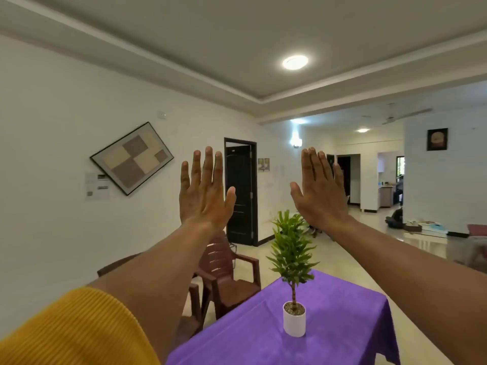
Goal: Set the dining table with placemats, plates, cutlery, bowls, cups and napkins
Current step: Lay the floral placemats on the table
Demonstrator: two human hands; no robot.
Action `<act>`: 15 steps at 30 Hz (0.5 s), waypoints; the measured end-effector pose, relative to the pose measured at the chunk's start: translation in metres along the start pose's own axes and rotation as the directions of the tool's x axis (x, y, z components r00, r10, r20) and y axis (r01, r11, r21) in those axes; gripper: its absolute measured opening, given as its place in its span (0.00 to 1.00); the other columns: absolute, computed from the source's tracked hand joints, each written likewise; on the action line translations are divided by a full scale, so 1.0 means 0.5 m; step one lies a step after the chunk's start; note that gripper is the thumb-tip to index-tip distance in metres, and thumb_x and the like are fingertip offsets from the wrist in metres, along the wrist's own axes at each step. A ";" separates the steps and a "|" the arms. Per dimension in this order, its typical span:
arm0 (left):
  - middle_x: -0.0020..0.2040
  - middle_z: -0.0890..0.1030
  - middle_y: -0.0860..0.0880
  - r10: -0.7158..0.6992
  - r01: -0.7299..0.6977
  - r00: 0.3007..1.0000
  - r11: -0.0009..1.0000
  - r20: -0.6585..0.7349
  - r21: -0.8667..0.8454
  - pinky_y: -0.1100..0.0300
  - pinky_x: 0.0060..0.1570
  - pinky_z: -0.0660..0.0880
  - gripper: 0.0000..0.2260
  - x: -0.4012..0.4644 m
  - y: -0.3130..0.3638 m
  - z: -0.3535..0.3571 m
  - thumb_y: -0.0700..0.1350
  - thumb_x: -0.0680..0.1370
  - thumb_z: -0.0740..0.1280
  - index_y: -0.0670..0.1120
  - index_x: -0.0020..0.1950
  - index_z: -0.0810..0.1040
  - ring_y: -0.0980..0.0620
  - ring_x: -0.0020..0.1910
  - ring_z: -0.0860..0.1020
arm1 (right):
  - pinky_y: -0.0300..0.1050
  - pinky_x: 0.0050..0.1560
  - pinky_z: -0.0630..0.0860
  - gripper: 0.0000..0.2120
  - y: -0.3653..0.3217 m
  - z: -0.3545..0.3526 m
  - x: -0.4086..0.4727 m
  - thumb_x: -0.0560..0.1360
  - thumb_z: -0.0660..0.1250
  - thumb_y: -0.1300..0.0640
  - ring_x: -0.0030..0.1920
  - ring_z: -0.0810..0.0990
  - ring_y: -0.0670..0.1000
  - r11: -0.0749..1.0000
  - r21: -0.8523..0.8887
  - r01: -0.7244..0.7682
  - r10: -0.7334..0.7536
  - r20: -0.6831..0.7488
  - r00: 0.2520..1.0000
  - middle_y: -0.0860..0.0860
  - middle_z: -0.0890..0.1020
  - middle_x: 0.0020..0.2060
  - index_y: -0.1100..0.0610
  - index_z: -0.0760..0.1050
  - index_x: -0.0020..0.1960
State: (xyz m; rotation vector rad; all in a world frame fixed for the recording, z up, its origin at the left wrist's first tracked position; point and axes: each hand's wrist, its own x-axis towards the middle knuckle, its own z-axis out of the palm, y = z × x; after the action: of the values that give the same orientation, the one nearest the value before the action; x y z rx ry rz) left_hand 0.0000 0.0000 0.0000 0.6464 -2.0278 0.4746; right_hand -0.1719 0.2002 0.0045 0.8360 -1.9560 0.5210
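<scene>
I see both arms stretched out ahead of me, backs of the hands toward the camera. My left hand (204,192) is raised at about eleven o'clock from the middle of the view, fingers straight and slightly spread, thumb out to the side, holding nothing. My right hand (320,189) is up at about one o'clock, fingers straight and close together, thumb apart, also holding nothing. The two hands are well apart, with a dark door (240,192) showing between them. A yellow sleeve (71,330) covers the left upper arm at eight o'clock.

The dining table (329,325), under a purple cloth, sits at five o'clock, below the hands. On it stands a small green plant (291,248) in a white pot (294,322). Brown plastic chairs (226,275) stand at the table's left edge, near six o'clock. A tilted framed picture (131,158) hangs on the wall at nine o'clock.
</scene>
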 end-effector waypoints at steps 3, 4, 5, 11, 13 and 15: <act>0.82 0.28 0.46 -0.061 0.059 0.997 0.996 0.038 0.061 0.41 0.81 0.38 0.37 -0.040 -0.011 -0.007 0.63 0.84 0.45 0.47 0.82 0.28 0.43 0.81 0.30 | 0.59 0.82 0.41 0.37 -0.024 0.018 -0.015 0.84 0.51 0.42 0.83 0.39 0.53 0.998 0.041 0.037 -0.039 0.041 0.998 0.53 0.40 0.83 0.54 0.34 0.83; 0.82 0.28 0.46 -0.070 0.067 0.997 0.996 0.040 0.063 0.41 0.81 0.38 0.37 -0.057 -0.020 -0.003 0.63 0.84 0.45 0.47 0.82 0.28 0.43 0.81 0.29 | 0.59 0.82 0.41 0.37 -0.036 0.029 -0.021 0.84 0.50 0.42 0.83 0.39 0.53 0.997 0.051 0.056 -0.058 0.051 0.997 0.53 0.40 0.84 0.54 0.34 0.83; 0.82 0.28 0.46 -0.085 0.081 0.995 0.994 0.055 0.074 0.41 0.81 0.38 0.37 -0.075 -0.028 -0.007 0.63 0.84 0.45 0.47 0.82 0.28 0.44 0.81 0.29 | 0.59 0.82 0.41 0.37 -0.049 0.040 -0.028 0.84 0.49 0.42 0.83 0.39 0.53 0.995 0.066 0.074 -0.078 0.060 0.995 0.53 0.40 0.84 0.54 0.34 0.83; 0.81 0.25 0.46 -0.218 0.189 0.965 0.964 0.147 0.186 0.42 0.80 0.36 0.37 -0.177 -0.093 -0.040 0.63 0.85 0.45 0.47 0.81 0.26 0.44 0.81 0.28 | 0.59 0.82 0.42 0.37 -0.141 0.082 -0.084 0.84 0.49 0.41 0.83 0.41 0.53 0.967 0.198 0.159 -0.184 0.115 0.976 0.52 0.41 0.84 0.54 0.36 0.84; 0.81 0.25 0.46 -0.251 0.216 0.956 0.953 0.153 0.214 0.42 0.80 0.35 0.37 -0.211 -0.120 -0.053 0.63 0.85 0.46 0.47 0.81 0.26 0.44 0.81 0.28 | 0.60 0.82 0.42 0.37 -0.176 0.095 -0.102 0.81 0.46 0.40 0.83 0.42 0.53 0.952 0.245 0.183 -0.219 0.128 0.967 0.51 0.42 0.84 0.54 0.36 0.84; 0.81 0.26 0.46 -0.283 0.242 0.946 0.941 0.159 0.235 0.42 0.80 0.36 0.38 -0.248 -0.148 -0.067 0.62 0.84 0.47 0.47 0.81 0.26 0.44 0.81 0.28 | 0.61 0.81 0.44 0.38 -0.210 0.103 -0.119 0.81 0.46 0.40 0.83 0.43 0.53 0.941 0.279 0.194 -0.239 0.135 0.962 0.52 0.44 0.84 0.54 0.37 0.84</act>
State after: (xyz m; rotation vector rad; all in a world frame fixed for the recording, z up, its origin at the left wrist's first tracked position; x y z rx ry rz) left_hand 0.1215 -0.0078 -0.0847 1.1169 -2.0428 0.4878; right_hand -0.1040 0.1161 -0.0701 1.2856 -1.9378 0.6022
